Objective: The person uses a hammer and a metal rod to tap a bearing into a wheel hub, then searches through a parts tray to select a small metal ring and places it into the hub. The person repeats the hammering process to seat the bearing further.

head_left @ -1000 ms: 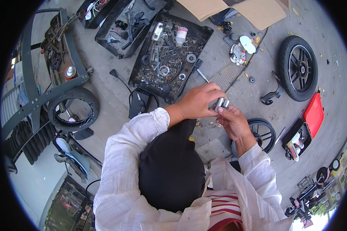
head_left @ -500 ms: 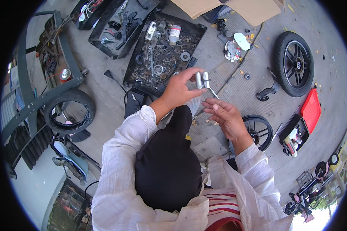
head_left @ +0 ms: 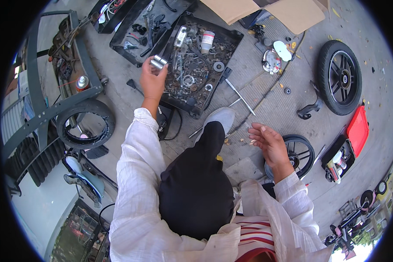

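Left hand (head_left: 152, 85) is pinching a silver metal part (head_left: 158, 62), looks like two short cylinders side by side. Part is sitting at the fingertips, beyond the palm, arm reaching forward; in view it's overlapping the left edge of the parts tray (head_left: 232, 51). Can't tell if it's touching the tray.

Right hand (head_left: 268, 142) is hanging released, fingers loosely curled, well apart from the part. It's hovering in front of the small wheel (head_left: 298, 157). Bar wrench (head_left: 241, 97) is lying on the floor between shoe (head_left: 223, 118) and cable.

Labels: bottle (head_left: 207, 41) in the tray is carrying a pale label with red on it, print too small to read. Spray can (head_left: 81, 83) is showing a red-orange body, white top. Silver cover (head_left: 180, 36) is bearing dark marks, also illegible from here.
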`<action>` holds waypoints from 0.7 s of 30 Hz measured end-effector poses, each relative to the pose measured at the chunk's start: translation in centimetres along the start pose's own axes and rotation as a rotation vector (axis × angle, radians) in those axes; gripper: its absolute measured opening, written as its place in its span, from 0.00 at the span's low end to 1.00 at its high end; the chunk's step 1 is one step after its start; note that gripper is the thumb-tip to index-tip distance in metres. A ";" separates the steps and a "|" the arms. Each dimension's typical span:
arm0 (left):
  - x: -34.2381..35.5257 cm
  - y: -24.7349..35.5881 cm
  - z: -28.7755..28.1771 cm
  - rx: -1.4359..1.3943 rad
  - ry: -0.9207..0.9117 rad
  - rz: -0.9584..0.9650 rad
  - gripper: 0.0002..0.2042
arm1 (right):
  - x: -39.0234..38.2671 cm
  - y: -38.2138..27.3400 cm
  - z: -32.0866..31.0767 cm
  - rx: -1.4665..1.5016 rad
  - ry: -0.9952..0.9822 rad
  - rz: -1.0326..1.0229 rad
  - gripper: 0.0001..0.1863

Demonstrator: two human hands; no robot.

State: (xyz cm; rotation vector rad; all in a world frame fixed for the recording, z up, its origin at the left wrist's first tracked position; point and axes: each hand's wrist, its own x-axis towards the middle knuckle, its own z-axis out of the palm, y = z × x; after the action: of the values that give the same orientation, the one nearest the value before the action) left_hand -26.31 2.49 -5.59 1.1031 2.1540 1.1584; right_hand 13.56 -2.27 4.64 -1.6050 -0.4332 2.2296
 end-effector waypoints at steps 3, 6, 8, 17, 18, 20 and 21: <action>1.9 -1.5 -1.4 0.265 0.104 -0.029 0.25 | 0.2 0.1 0.1 0.001 0.018 -0.009 0.21; 4.6 -4.5 -2.8 0.268 0.291 -0.037 0.26 | 0.4 0.4 0.1 0.003 -0.001 -0.013 0.21; 5.7 -4.8 -3.6 0.411 0.305 -0.060 0.27 | 0.4 0.7 0.0 0.010 -0.006 -0.010 0.21; 6.8 -7.2 -4.5 0.356 0.328 -0.042 0.22 | 0.0 0.7 0.0 -0.007 0.016 0.020 0.20; 7.1 -9.0 -5.5 0.304 0.348 0.006 0.21 | 0.1 0.7 0.2 -0.005 -0.002 0.027 0.20; 6.8 -9.1 -5.0 0.134 0.314 0.000 0.18 | 0.2 0.6 0.2 0.004 0.003 0.022 0.19; 5.8 -6.9 -3.4 0.015 0.259 -0.055 0.16 | 0.1 0.7 -0.1 0.010 0.022 0.015 0.19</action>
State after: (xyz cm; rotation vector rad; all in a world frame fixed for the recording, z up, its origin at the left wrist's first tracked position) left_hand -35.02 3.35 -9.65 0.9366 2.3741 1.3236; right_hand 13.52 -2.82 4.25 -1.6311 -0.4046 2.2194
